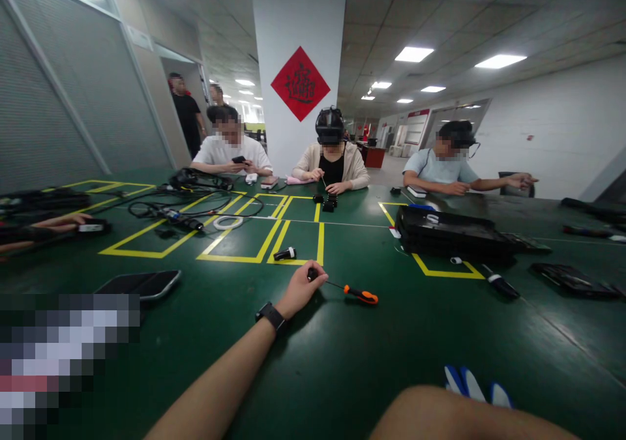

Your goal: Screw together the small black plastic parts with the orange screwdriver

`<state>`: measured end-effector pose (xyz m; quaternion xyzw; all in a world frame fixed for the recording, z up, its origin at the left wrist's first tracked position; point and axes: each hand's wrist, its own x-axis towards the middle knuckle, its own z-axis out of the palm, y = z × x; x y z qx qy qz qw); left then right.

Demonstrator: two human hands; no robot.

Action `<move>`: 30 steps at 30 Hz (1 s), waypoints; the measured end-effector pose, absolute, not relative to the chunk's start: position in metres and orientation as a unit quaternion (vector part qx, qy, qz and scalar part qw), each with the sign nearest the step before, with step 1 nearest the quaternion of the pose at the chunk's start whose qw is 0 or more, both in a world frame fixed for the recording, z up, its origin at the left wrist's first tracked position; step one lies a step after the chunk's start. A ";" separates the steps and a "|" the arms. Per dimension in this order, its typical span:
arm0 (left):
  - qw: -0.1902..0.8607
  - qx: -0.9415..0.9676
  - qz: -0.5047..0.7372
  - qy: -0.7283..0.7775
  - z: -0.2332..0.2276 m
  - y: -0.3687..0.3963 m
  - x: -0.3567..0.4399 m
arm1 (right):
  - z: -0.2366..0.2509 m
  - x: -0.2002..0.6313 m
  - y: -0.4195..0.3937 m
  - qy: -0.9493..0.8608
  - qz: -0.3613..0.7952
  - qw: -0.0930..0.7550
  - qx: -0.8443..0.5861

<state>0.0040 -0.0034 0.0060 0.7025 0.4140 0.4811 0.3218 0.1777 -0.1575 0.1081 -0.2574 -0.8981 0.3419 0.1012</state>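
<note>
A small black part (312,274) sits at the fingertips of the left hand (300,290), pinched against the green desk (342,362) near the desk's middle, just below the yellow taped boxes (274,241). The left arm reaches forward, nearly straight, from the lower left, a black watch (270,316) on the wrist, the hand palm-down with fingers curled onto the part. Just right of the hand lies a screwdriver with an orange handle (360,294), its thin shaft pointing toward the fingertips; whether it touches the part cannot be told. The right forearm lies across the bottom edge, its hand out of view, so its state cannot be told; a blue-and-white object (476,388) shows just behind it. Beyond the hand, a short black cylinder (284,253) rests on a yellow line. A dark phone (141,283) lies to the left, a black case (450,231) to the right, cables (195,205) farther left. Three seated people work at the far side, the middle person (331,160) wearing a head-mounted rig.
</note>
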 end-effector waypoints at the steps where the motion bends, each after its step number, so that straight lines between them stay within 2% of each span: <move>1: 0.324 0.699 0.484 0.415 0.006 -0.003 0.005 | 0.114 0.174 -0.147 -0.896 0.342 0.114 -0.261; 3: 0.330 0.692 0.489 0.417 0.007 -0.001 0.007 | 0.117 0.169 -0.117 -0.888 0.332 0.151 -0.282; 5: 0.331 0.685 0.494 0.421 0.008 0.001 0.009 | 0.106 0.170 -0.083 -0.847 0.258 0.270 -0.378; 7: 0.326 0.681 0.497 0.426 0.008 0.004 0.011 | 0.082 0.177 -0.053 -0.812 0.180 0.314 -0.458; 9: 0.316 0.682 0.498 0.431 0.008 0.005 0.011 | 0.053 0.186 -0.035 -0.798 0.152 0.301 -0.500; 13: 0.307 0.692 0.493 0.430 0.008 0.005 0.011 | 0.019 0.197 -0.034 -0.811 0.113 0.292 -0.493; 17: 0.338 0.678 0.487 0.434 0.010 0.001 0.011 | 0.017 0.201 -0.040 -0.807 0.111 0.298 -0.498; 22: 0.454 0.640 0.474 0.400 0.016 -0.002 0.011 | 0.018 0.205 -0.035 -0.795 0.152 0.308 -0.500; 30: 0.524 0.586 0.479 0.391 0.015 0.001 0.013 | 0.017 0.207 -0.033 -0.787 0.197 0.334 -0.479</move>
